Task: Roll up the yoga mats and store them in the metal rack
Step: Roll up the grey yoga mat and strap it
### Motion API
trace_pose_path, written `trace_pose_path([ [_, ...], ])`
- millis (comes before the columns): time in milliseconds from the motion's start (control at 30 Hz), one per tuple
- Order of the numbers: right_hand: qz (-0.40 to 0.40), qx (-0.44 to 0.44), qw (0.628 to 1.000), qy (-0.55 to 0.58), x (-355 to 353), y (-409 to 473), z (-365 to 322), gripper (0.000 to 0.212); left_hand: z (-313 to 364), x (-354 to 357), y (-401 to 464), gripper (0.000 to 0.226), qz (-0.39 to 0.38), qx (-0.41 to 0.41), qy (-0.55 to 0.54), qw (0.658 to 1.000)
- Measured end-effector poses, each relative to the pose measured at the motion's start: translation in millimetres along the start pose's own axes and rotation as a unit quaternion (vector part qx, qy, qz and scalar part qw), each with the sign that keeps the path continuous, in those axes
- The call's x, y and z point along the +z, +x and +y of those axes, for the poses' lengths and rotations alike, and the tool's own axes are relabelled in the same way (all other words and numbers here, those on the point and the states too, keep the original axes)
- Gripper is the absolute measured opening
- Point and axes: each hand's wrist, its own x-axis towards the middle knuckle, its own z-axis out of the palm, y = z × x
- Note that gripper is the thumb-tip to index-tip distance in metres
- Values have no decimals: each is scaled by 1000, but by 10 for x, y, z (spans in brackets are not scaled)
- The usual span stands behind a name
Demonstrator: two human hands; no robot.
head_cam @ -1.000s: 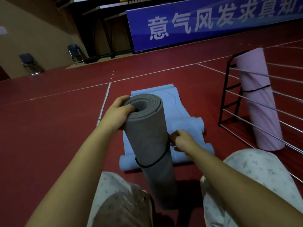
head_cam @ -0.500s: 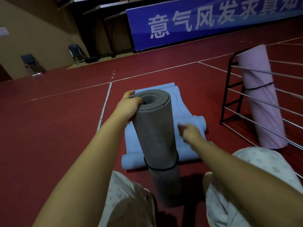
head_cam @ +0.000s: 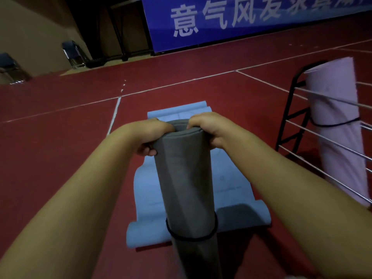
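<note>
Gripped the top end of the rolled grey mat (head_cam: 185, 178) with both hands: left hand (head_cam: 150, 135) wrapped round its left rim, right hand (head_cam: 209, 128) closed on its right rim. Stood upright below the hands, bound low down by a black band (head_cam: 191, 237). Lay flat just beyond the hands, ends curled: the blue mat (head_cam: 231, 184). Stood well off to the right of the right hand, inside the metal rack (head_cam: 289, 117): a rolled pink mat (head_cam: 338, 125), banded too.
</note>
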Motion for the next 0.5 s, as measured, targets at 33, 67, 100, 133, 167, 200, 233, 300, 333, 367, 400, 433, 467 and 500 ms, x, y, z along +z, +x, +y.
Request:
trace_pose_path([
  [33,8,16,1000,3,-63,207,-20,14,76,-7,220,20,-9,-4,-5,1000],
  [67,13,35,999,5,-130,406,-27,15,143,-5,439,22,-24,-11,-8,1000],
  [100,10,56,998,10,-193,592,-27,17,207,3,622,23,-40,-19,-11,999],
  [133,2,81,997,17,-252,753,-31,19,266,18,795,24,-54,-24,-16,998],
  [167,-7,110,994,24,-296,868,-27,21,324,30,902,24,-68,-30,-18,997],
  [200,-14,136,990,30,-318,942,-32,21,383,24,960,23,-82,-39,-24,996],
  [233,-15,153,987,40,-336,1001,-43,18,446,6,993,22,-95,-49,-36,994],
  [300,3,161,983,86,-361,1010,-69,15,583,-58,950,32,-118,-76,-58,988],
  [333,7,166,979,115,-381,969,-89,29,661,-111,873,38,-136,-89,-60,985],
  [367,4,175,974,143,-406,889,-142,43,745,-171,775,40,-156,-97,-60,981],
  [400,3,189,968,166,-434,776,-250,51,847,-254,655,39,-177,-102,-58,977],
  [433,4,204,963,177,-466,658,-375,54,961,-351,528,41,-195,-104,-56,974],
  [467,9,217,960,176,-514,537,-543,57,1088,-474,412,45,-211,-106,-52,970],
  [500,20,223,960,170,-580,433,-740,60,1236,-621,309,51,-223,-107,-49,968],
])
